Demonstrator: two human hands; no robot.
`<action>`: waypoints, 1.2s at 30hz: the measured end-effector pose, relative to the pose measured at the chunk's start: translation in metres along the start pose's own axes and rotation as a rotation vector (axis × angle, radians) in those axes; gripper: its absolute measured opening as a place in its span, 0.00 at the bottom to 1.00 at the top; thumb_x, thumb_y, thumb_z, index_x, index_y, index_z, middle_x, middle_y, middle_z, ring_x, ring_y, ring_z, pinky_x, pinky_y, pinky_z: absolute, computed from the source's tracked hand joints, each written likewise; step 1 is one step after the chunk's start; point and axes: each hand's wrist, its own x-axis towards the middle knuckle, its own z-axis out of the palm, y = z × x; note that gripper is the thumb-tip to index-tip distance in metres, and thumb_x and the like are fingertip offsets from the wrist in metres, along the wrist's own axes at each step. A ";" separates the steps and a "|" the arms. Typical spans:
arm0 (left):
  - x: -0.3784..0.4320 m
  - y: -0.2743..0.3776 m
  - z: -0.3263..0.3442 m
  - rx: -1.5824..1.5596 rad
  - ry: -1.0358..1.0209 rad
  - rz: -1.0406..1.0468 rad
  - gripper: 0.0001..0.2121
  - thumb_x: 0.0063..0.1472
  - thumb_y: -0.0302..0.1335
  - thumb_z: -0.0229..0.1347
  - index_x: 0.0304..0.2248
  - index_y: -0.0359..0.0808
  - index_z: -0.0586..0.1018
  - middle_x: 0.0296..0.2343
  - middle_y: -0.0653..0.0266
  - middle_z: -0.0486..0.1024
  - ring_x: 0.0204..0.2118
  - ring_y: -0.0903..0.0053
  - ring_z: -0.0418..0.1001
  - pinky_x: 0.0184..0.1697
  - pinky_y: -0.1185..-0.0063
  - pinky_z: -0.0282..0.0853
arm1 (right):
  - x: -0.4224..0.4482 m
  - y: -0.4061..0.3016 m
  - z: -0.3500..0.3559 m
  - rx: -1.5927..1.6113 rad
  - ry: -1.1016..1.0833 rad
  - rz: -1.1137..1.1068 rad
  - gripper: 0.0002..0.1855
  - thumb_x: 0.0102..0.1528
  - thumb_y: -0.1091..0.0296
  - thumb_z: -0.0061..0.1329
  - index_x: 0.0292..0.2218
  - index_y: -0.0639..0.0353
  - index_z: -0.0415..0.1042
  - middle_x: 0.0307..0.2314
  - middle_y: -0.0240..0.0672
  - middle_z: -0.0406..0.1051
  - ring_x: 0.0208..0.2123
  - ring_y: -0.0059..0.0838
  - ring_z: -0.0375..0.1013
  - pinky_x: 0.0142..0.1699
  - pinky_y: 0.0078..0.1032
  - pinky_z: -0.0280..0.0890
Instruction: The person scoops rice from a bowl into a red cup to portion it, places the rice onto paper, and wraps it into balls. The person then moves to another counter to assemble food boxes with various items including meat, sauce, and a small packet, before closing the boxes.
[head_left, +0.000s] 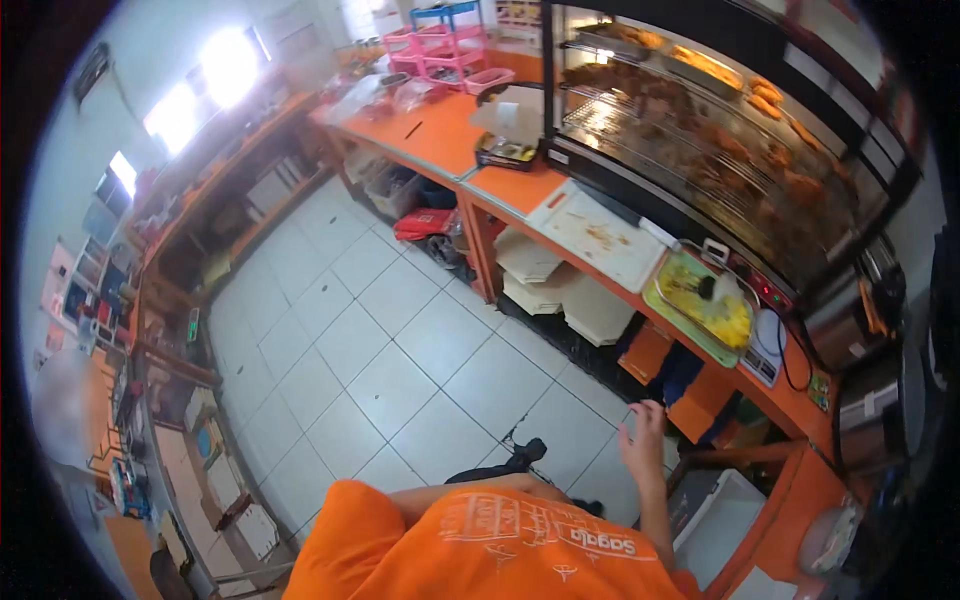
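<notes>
My right hand (643, 435) is raised beside the counter's front edge, its fingers slightly curled and apart, with nothing visible in it. My left forearm (480, 491) crosses in front of my orange shirt; the left hand itself is out of view. Beyond my right hand, the orange counter (514, 187) carries a metal tray (739, 319) of yellow food, set on a green tray (660, 300). A white cutting board (592, 232) with brown food residue lies to its left. On the tray's right stands a digital scale (766, 345).
A lit glass food warmer (697, 135) with browned meat on racks stands behind the counter. Below are stacked flat cartons (536, 274) and a red bag (424, 223). A pink tiered rack (442, 49) is at the back. Shelving (217, 465) lines the left side of the tiled floor (390, 337).
</notes>
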 end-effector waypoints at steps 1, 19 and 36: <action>-0.013 -0.006 -0.013 -0.034 0.030 0.034 0.30 0.61 0.48 0.42 0.55 0.34 0.58 0.52 0.54 0.59 0.55 0.66 0.56 0.57 0.72 0.51 | 0.020 -0.014 0.025 0.046 -0.066 -0.054 0.19 0.49 0.72 0.50 0.43 0.64 0.63 0.44 0.46 0.56 0.47 0.45 0.60 0.52 0.36 0.57; -0.198 -0.020 -0.347 -0.817 0.509 0.025 0.27 0.62 0.48 0.42 0.51 0.35 0.67 0.49 0.57 0.66 0.52 0.69 0.62 0.55 0.75 0.56 | 0.483 -0.125 0.269 0.159 -0.166 -0.198 0.11 0.53 0.68 0.43 0.33 0.69 0.67 0.34 0.48 0.64 0.39 0.48 0.64 0.44 0.36 0.61; -0.447 0.077 -0.778 -0.164 1.757 0.578 0.30 0.59 0.25 0.47 0.59 0.41 0.49 0.44 0.55 0.68 0.41 0.74 0.70 0.41 0.79 0.66 | 0.754 -0.372 0.453 0.762 -0.661 -0.005 0.28 0.51 0.76 0.50 0.51 0.57 0.53 0.36 0.38 0.69 0.36 0.23 0.70 0.38 0.20 0.67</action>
